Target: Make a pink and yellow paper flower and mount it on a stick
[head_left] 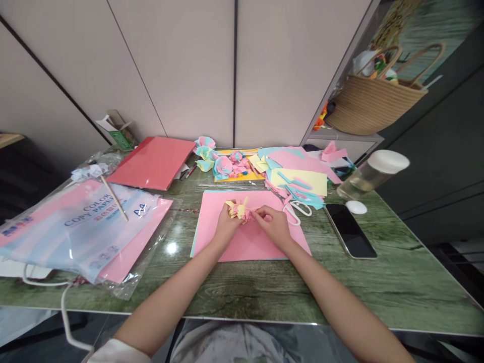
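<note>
Even, moderately bright light, seemingly from above, falls around the grip of the left hand (pixel 227 223) and right hand (pixel 275 225), with only faint, soft shading on the pink sheet (pixel 253 247) beneath them. A hard white glare spot (pixel 171 247) sits on the glossy tabletop (pixel 242 297) left of the grip, smaller glints streak the plastic sleeve (pixel 83 227) farther left, and the dark panels (pixel 446 161) far right look dim. Wide-angle distortion leans the bottle (pixel 363 176) right of the grip outward, while the folded paper (pixel 239 210) within it looks slightly soft.
</note>
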Motion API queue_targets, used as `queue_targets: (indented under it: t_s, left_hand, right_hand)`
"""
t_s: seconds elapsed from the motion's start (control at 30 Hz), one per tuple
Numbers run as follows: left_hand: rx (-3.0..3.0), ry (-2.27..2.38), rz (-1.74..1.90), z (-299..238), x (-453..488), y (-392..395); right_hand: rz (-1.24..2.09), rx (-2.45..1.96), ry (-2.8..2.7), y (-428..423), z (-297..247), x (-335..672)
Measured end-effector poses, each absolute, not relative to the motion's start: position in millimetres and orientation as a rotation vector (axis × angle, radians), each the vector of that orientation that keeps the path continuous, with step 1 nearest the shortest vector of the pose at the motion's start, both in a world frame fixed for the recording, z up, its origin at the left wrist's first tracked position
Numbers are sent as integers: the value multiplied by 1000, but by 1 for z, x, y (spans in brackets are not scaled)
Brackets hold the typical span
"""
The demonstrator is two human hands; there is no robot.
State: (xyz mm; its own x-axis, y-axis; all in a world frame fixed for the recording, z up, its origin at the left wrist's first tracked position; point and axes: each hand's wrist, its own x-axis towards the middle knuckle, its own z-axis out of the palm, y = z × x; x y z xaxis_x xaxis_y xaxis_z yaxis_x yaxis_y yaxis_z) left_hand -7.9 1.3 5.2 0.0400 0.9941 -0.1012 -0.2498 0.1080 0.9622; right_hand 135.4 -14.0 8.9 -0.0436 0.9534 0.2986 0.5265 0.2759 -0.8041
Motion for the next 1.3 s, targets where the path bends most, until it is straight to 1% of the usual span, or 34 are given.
queue_targets:
  t_s: [0.13,0.3,0.53,0.73,1.0,1.3]
  left_hand:
    - [971,1079,1256,2,-7,0]
    - [966,1091,1319,3,-9,0]
    - [898,1040,1345,1,-7,-2]
    - [1014,1127,1378,1,-5,-3]
    - [1059,1115,1371,-2,-4,-3]
    - [1177,1186,1407,2,-1,-5]
  right_hand:
    - [511,-1393,-1760,-15,8,135]
    - [797,-1327,-1600,-15,8,130]
    - [1075,-1222,-1356,-12,1,124]
    - [1190,-1221,-1217,-15,2,122]
    - [1180,-1252,-1258,-13,1,126]
    - [866,-1401,-1378,-19,4,121]
